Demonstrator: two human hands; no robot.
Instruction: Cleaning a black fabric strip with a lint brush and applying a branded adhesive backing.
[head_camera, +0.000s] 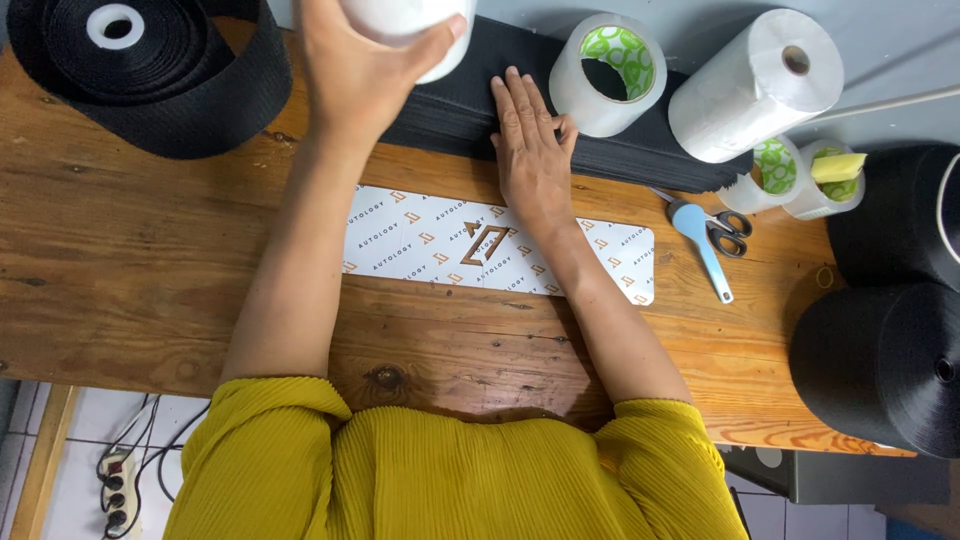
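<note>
The wooden tabletop (150, 260) is crowded along its far edge, and that is where trouble could start. Two big black thread cones (885, 365) sit at the right end, close to the edge; a bump from an elbow might roll one off. A wide coil of black webbing (150, 80) lies at the far left. The stack of black fabric strips (600, 150) runs across the back, and the right hand (530, 150) lies flat and open on it, gripping nothing, its fingers just beside the clear tape roll (608, 75). A sideways push could send that tape into the white paper roll (755, 85). The left hand (365, 75) is closed around a white roll (410, 30), held up over the strips; only part of it shows. If that grip slackens, the roll would likely drop onto the stack. The scissors (705, 240) lie near the right forearm, beside the white printed card (420, 245), and could be swept off.
</note>
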